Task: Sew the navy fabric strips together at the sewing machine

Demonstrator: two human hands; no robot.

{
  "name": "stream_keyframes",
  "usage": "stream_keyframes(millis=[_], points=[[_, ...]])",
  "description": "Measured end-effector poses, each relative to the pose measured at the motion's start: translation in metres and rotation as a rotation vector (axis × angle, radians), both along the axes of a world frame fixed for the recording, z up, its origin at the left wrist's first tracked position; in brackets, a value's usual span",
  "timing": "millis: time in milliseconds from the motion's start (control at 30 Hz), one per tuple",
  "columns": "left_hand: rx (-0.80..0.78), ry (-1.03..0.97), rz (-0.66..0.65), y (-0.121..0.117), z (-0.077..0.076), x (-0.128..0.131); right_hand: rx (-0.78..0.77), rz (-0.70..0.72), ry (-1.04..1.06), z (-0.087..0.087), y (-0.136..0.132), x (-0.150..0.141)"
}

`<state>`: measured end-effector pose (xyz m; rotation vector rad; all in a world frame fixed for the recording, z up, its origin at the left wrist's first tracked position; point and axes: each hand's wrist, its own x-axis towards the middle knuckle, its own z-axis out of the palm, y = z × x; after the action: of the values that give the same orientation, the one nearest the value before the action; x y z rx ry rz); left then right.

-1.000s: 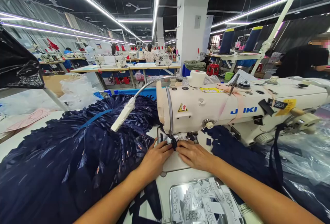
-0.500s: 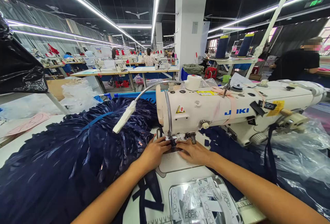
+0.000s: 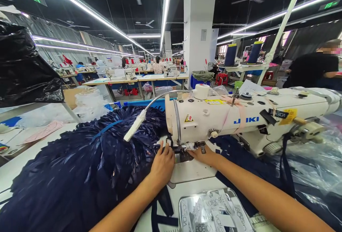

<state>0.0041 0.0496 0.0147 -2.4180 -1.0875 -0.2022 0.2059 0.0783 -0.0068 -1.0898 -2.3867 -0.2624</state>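
Note:
A white Juki sewing machine (image 3: 240, 119) stands on the table in front of me. My left hand (image 3: 161, 164) lies just left of the needle, fingers pressed down on a small dark piece under the presser foot (image 3: 181, 150). My right hand (image 3: 204, 155) reaches in from the right, fingertips at the foot; what they hold is hidden. A big heap of navy feathered fabric (image 3: 80, 168) fills the table to the left, touching my left wrist.
A metal tray (image 3: 213, 212) of white printed labels sits at the near edge. Navy strips (image 3: 160, 214) lie beside it. Clear plastic (image 3: 315, 160) covers the right. A gooseneck lamp (image 3: 136, 127) hangs over the fabric. A person in black (image 3: 310, 68) sits at far right.
Both hands have slid forward and closer under the machine head, toward the presser foot. The camera has tilted slightly, showing more ceiling.

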Motion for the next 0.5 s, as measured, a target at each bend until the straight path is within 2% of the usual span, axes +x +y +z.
stream_keyframes(millis=[133, 267, 500], points=[[-0.142, -0.002, 0.033, 0.005, 0.007, 0.002, 0.067, 0.093, -0.039, 0.006, -0.011, 0.003], [-0.217, 0.002, -0.001, 0.013, 0.013, 0.004, 0.192, 0.056, 0.000, 0.002, -0.017, 0.002], [-0.222, -0.017, 0.001, 0.015, 0.014, 0.006, 0.094, -0.002, 0.032, 0.002, -0.019, -0.005]])
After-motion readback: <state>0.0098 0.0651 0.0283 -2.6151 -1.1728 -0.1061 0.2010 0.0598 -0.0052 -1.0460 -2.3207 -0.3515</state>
